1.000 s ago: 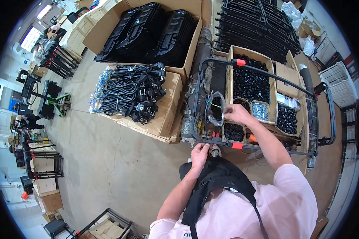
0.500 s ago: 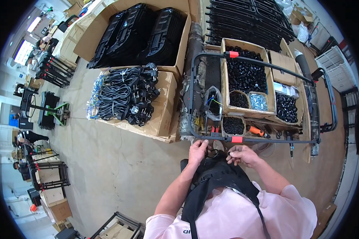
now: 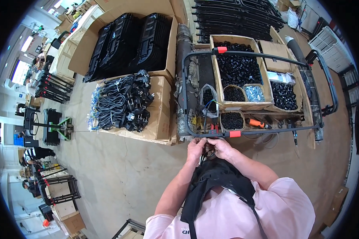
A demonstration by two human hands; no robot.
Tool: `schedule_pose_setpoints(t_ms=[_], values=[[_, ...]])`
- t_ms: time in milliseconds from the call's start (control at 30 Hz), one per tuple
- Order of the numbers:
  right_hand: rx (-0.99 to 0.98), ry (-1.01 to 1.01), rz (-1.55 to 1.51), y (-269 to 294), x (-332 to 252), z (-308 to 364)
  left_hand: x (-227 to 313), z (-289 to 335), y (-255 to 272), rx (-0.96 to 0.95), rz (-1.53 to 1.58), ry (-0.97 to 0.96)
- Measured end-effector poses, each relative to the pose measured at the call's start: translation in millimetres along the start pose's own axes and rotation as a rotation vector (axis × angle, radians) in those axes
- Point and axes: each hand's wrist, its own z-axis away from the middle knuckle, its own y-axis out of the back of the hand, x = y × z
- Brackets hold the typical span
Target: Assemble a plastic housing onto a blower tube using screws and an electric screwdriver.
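open brown cardboard boxes behind the frame, clear plastic bags inside, flat carton left

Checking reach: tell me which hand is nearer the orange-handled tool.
Right. The right hand sits just below-left of the orange-handled tool; the left hand is further left, beyond the right hand.

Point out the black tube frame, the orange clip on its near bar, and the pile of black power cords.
black tube frame [image 3: 267, 132], head view, on its near bar.
orange clip [image 3: 235, 134], head view, middle of the clip.
pile of black power cords [image 3: 119, 104], head view, centre of the bundles on the cardboard box.
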Motion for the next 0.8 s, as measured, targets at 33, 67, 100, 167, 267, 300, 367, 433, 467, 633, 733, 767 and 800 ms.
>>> schedule_pose_setpoints(t_ms=[33, 67, 100, 167, 267, 300, 367, 433, 467, 633, 733, 767, 800], values=[[0.0, 0.002, 0.002, -2.0, -1.2, 2.2, 1.4, -0.1, -1.2, -0.002, 0.002, -0.002], [0.008, -0.005, -0.015, -5.0, -1.6, 3.9, 1.3, -0.8, -0.7, 0.001, -0.006, -0.005], [0.016, -0.013, -0.031, -8.2, -2.2, 5.6, 0.9, -1.2, -0.2, 0.003, -0.013, -0.008], [0.029, -0.006, -0.044, -14.0, -1.3, 8.7, 0.5, -0.6, 0.9, -0.01, -0.014, -0.006], [0.008, 0.073, 0.036, -15.3, 0.9, 16.6, 0.2, 4.0, 3.2, -0.044, -0.072, 0.014], [-0.028, 0.144, 0.128, -13.2, 0.6, 18.9, 0.1, 5.8, 3.1, -0.065, -0.131, 0.032], [0.013, 0.214, 0.346, -15.9, -3.2, 24.2, -5.4, 7.9, 5.4, -0.105, -0.099, 0.015], [0.063, 0.277, 0.883, -20.6, -15.5, 33.6, -15.0, 8.8, 14.5, -0.15, -0.152, -0.005], [0.06, 0.269, 0.901, -32.4, -26.8, 47.0, -18.2, 11.0, 16.4, -0.144, -0.133, -0.006], [-0.075, 0.72, 1.793, -81.8, -62.7, 70.5, -42.4, 10.1, 28.8, -0.053, -0.384, -0.27], [-0.263, 0.891, 1.897, -86.8, -71.6, 51.5, -34.2, 20.0, 25.0, -0.06, -0.417, -0.347], [-0.371, 0.8, 2.053, -94.3, -72.6, 45.2, -35.8, 20.4, 26.5, -0.046, -0.402, -0.35], [-0.48, 0.7, 2.204, -100.8, -72.9, 40.2, -37.4, 20.6, 27.8, -0.054, -0.353, -0.359]])
